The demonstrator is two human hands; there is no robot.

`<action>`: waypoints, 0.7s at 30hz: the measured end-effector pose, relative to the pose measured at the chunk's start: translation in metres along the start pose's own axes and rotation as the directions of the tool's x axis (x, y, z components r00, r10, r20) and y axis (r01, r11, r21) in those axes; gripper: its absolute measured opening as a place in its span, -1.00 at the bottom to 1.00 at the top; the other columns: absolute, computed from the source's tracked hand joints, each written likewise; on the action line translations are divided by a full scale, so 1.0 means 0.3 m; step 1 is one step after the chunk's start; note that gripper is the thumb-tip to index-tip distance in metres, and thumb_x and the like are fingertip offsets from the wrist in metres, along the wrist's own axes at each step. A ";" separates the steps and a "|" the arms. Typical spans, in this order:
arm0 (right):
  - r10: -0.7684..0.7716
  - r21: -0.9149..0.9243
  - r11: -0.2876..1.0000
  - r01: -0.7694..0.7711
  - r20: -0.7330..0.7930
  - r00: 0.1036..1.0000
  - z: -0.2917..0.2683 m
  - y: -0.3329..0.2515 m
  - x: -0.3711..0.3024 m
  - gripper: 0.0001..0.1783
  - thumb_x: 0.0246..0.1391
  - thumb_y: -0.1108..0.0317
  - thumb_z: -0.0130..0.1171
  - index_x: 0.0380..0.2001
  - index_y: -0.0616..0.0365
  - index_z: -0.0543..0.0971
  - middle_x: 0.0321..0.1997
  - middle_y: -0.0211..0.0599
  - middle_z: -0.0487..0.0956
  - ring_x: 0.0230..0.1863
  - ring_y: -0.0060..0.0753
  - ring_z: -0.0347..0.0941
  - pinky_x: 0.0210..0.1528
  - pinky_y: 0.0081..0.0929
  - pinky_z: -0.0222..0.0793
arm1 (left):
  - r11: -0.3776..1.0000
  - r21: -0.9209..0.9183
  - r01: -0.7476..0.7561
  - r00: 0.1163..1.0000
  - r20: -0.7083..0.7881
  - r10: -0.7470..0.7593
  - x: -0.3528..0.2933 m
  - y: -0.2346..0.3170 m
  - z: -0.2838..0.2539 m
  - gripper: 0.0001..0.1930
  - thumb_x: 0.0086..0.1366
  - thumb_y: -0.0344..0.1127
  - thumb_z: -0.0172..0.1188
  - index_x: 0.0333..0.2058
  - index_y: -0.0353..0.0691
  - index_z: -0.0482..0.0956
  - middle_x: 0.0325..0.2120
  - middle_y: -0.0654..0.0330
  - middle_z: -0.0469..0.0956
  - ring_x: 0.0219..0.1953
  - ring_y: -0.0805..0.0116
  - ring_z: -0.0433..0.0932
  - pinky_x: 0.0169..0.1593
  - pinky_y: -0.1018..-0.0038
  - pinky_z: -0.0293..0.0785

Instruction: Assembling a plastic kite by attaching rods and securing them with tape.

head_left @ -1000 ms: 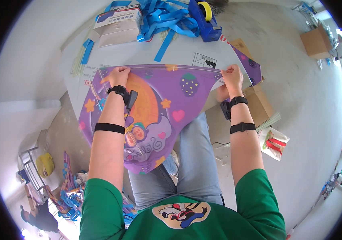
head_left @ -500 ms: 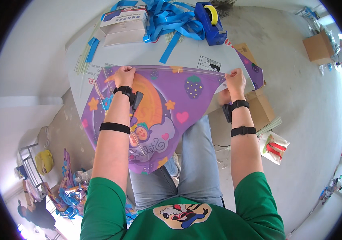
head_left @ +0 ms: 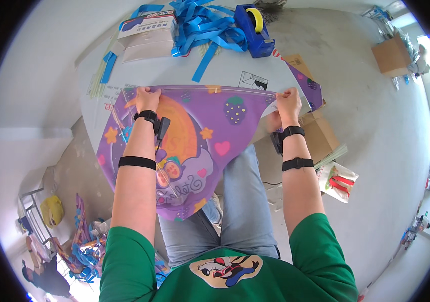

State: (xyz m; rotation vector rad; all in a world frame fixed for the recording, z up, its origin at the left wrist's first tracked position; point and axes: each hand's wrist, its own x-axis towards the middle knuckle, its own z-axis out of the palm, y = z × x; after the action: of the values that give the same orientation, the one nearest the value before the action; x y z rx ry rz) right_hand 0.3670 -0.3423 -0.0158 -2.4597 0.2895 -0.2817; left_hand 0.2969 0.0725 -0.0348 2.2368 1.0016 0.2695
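Note:
A purple kite sail (head_left: 222, 148) with berries, stars, hearts and an orange crescent lies over the table's near edge, its lower part hanging over my lap. Along its far edge runs a thin pale rod (head_left: 200, 89). My left hand (head_left: 147, 98) pinches that edge near the left end, fingers closed. At the right end, my right hand (head_left: 289, 103) is also closed on the edge. Between them the edge is stretched nearly straight. Another thin rod crosses the sail's left side under my left forearm.
On the white board tabletop (head_left: 210, 75) are a white carton (head_left: 148, 39), a tangle of blue ribbon (head_left: 210, 32) and a blue tape dispenser (head_left: 254, 34). Cardboard boxes (head_left: 319, 135) stand to the right. A colourful heap (head_left: 86, 246) and another person (head_left: 49, 277) are at lower left.
The whole view has shifted slightly, with the scene now a little further left. Both hands keep their hold on the kite's edge.

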 end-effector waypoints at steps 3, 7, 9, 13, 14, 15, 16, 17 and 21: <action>0.008 0.076 0.997 -0.009 0.014 1.000 -0.016 -0.010 -0.020 -0.73 -0.16 0.37 0.27 -0.37 0.20 0.46 -0.48 -0.22 0.54 -0.38 -0.26 0.50 -0.30 -0.37 0.39 | 1.000 0.013 -0.024 1.000 -0.015 0.024 0.004 -0.032 0.008 -0.63 0.01 -0.22 0.25 -0.26 -0.31 0.44 -0.38 0.09 0.54 -0.27 0.17 0.53 -0.16 0.32 0.43; 0.049 0.311 0.946 -0.094 0.150 0.988 -0.026 0.048 -0.029 -0.78 -0.09 0.43 0.18 -0.31 0.19 0.47 -0.40 -0.19 0.53 -0.29 -0.24 0.50 -0.26 -0.38 0.39 | 0.987 -0.130 -0.097 0.995 -0.015 0.096 0.016 -0.039 0.018 -0.73 0.08 -0.32 0.17 -0.24 -0.31 0.45 -0.38 0.06 0.54 -0.28 0.13 0.53 -0.15 0.31 0.42; -0.103 0.173 0.982 0.072 0.176 0.979 -0.042 0.060 -0.055 -0.73 -0.04 0.45 0.12 -0.20 0.16 0.49 -0.23 -0.17 0.50 -0.15 -0.22 0.45 -0.11 -0.38 0.36 | 0.985 -0.081 -0.153 0.988 -0.022 0.152 -0.004 -0.040 0.003 -0.74 0.09 -0.34 0.16 -0.24 -0.31 0.45 -0.39 0.07 0.54 -0.26 0.14 0.52 -0.13 0.31 0.41; -0.350 -0.064 0.929 0.365 0.174 0.920 -0.081 0.011 -0.130 -0.62 0.03 0.38 0.07 -0.03 0.12 0.44 0.05 -0.11 0.36 0.11 -0.04 0.24 0.13 -0.24 0.19 | 0.850 0.187 -0.493 0.870 0.068 0.489 -0.113 -0.020 -0.034 -0.62 0.19 -0.30 0.08 -0.02 -0.28 0.37 -0.06 -0.01 0.40 0.06 0.08 0.32 0.11 0.26 0.24; -0.353 -0.064 0.928 0.367 0.170 0.920 -0.088 -0.001 -0.140 -0.62 0.03 0.38 0.07 -0.03 0.12 0.44 0.05 -0.11 0.36 0.11 -0.04 0.24 0.13 -0.24 0.19 | 0.737 0.204 -0.644 0.760 0.062 0.647 -0.135 -0.014 -0.028 -0.55 0.22 -0.25 0.05 0.07 -0.26 0.31 0.07 -0.03 0.31 0.17 0.05 0.21 0.19 0.22 0.16; -0.406 -0.136 0.892 0.430 0.174 0.897 -0.092 -0.014 -0.151 -0.59 0.05 0.31 0.06 0.01 0.09 0.42 0.12 -0.09 0.31 0.15 -0.02 0.20 0.15 -0.21 0.17 | 0.695 0.313 -0.647 0.762 0.223 0.608 -0.150 -0.010 -0.028 -0.41 0.28 -0.11 -0.03 0.22 -0.20 0.10 0.25 -0.01 0.04 0.28 0.00 0.00 0.27 0.12 -0.01; -0.457 -0.207 0.848 0.488 0.181 0.871 -0.095 -0.028 -0.160 -0.56 0.08 0.24 0.04 0.05 0.07 0.39 0.18 -0.07 0.25 0.19 0.01 0.15 0.17 -0.17 0.15 | 0.695 0.312 -0.648 0.761 0.221 0.610 -0.165 -0.009 -0.029 -0.41 0.28 -0.11 -0.03 0.22 -0.20 0.10 0.25 -0.01 0.04 0.28 0.00 0.00 0.27 0.12 -0.01; -0.457 -0.212 0.847 0.487 0.177 0.872 -0.095 -0.029 -0.162 -0.56 0.08 0.24 0.04 0.05 0.07 0.39 0.18 -0.07 0.25 0.19 0.01 0.15 0.17 -0.17 0.15 | 0.684 0.334 -0.649 0.761 0.284 0.584 -0.181 -0.001 -0.022 -0.39 0.29 -0.06 -0.07 0.24 -0.19 0.06 0.26 0.00 0.00 0.30 0.01 -0.04 0.27 0.11 -0.04; -0.462 -0.334 0.774 0.537 0.280 0.841 -0.083 -0.019 -0.172 -0.47 0.15 0.05 -0.06 0.15 0.01 0.32 0.28 -0.06 0.13 0.30 0.05 0.01 0.25 -0.16 0.04 | 0.615 0.431 -0.660 0.750 0.411 0.518 -0.200 0.001 -0.011 -0.36 0.32 0.05 -0.18 0.27 -0.14 -0.04 0.30 0.03 -0.09 0.33 0.04 -0.12 0.31 0.12 -0.14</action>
State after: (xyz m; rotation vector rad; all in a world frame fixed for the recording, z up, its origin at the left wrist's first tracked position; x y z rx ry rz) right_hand 0.3121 -0.3380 0.0002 -2.9186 -0.4561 -0.2301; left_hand 0.2546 0.0306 -0.0275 3.0136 0.1410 -0.0443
